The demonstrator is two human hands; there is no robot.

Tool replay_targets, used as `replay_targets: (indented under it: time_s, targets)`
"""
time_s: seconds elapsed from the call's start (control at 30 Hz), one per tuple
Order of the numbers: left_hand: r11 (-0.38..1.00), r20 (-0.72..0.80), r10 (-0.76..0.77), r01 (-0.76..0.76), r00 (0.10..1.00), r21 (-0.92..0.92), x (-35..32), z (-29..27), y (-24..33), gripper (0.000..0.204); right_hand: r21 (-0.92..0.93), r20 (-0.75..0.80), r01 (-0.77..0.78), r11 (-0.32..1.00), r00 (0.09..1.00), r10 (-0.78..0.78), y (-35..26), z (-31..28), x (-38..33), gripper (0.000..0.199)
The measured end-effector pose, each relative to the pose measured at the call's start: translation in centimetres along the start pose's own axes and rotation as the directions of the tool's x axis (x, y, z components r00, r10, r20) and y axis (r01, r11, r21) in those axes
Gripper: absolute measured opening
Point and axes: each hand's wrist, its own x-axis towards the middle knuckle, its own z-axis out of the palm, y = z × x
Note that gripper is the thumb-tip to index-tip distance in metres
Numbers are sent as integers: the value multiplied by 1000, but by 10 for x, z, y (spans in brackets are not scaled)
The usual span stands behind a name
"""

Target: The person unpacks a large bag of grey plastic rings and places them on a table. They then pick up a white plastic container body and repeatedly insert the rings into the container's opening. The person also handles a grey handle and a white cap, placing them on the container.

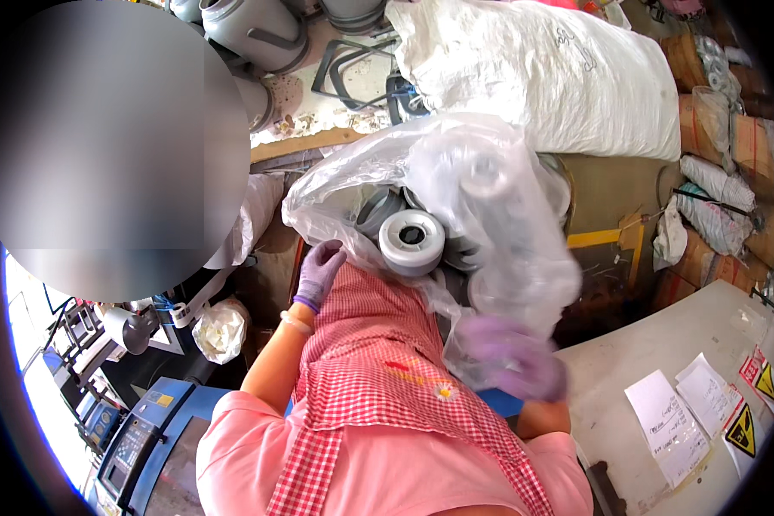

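A large clear plastic bag stands in front of me, its mouth gaping toward the left. Inside lie several round grey and white plastic parts; the topmost is a white ring-shaped piece with a dark hole in its middle. My left hand, in a purple glove, is at the bag's near left rim, its fingers curled closed on the film. Over the bag's near right side is my right hand, also purple-gloved. Motion smears its fingers, so I cannot see whether it grips the bag.
A stuffed white sack lies on the worktop beyond the bag, beside grey jug-like containers and dark handle-shaped frames. Cardboard boxes are stacked at the far right. Papers rest on a pale surface nearer me. A blue machine stands at left.
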Motion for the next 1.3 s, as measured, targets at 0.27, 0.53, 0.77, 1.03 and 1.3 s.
replay_targets:
  time_s: [0.27, 0.53, 0.77, 1.03, 1.3]
  targets:
    - [973, -78, -212, 217, 974, 74, 198, -19, -140, 60, -396, -775, -854, 339, 508, 376, 208, -186, -108, 83]
    - [857, -105, 51, 11, 993, 516, 360, 91, -154, 51, -224, -639, -960, -170, 12, 769, 389, -347, -58, 81]
    - [957, 98, -205, 179, 974, 227, 398, 116, -192, 44, -517, -641, -838, -174, 244, 728, 511, -392, -55, 74]
    - [949, 23, 159, -159, 987, 271, 315, 125, -103, 35, -212, -744, -977, 26, 179, 644, 465, -420, -86, 71]
    - [481, 223, -196, -104, 955, 871, 421, 144, -221, 35, 86, -729, -973, 215, 86, 679, 476, -439, -120, 69]
